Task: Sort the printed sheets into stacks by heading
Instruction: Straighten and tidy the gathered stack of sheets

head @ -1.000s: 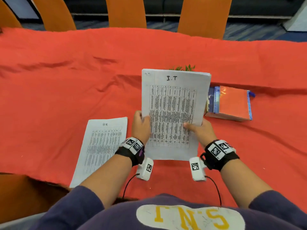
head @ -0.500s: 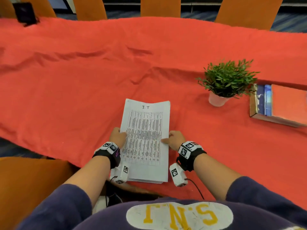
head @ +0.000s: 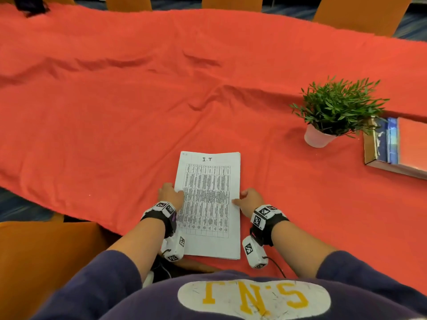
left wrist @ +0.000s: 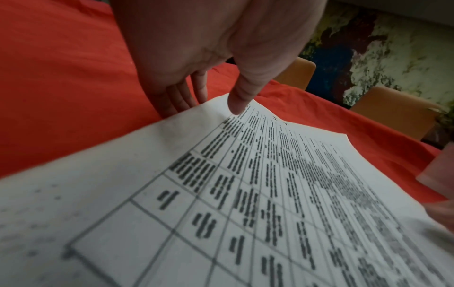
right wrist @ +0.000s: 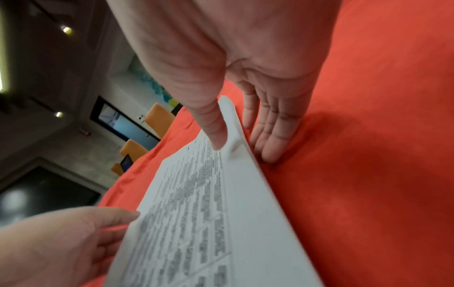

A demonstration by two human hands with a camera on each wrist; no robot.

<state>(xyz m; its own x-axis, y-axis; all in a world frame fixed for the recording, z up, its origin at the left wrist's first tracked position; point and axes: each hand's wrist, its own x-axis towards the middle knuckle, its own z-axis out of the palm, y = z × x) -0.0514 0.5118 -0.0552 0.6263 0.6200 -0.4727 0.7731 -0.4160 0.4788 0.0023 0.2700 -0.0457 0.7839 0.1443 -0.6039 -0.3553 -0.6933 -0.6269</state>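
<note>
Red tablecloth (head: 115, 112), both hands gripping I.T sheet stack (head: 209, 204)

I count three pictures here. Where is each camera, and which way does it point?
Head: worn on the head, looking forward and down at the white printed sheets headed I.T on the red tablecloth; both forearms show.
Left wrist: looks along the left hand; its thumb rests on the sheets.
Right wrist: looks along the right hand, at the sheets' edge.
All three share the sheets.
</note>
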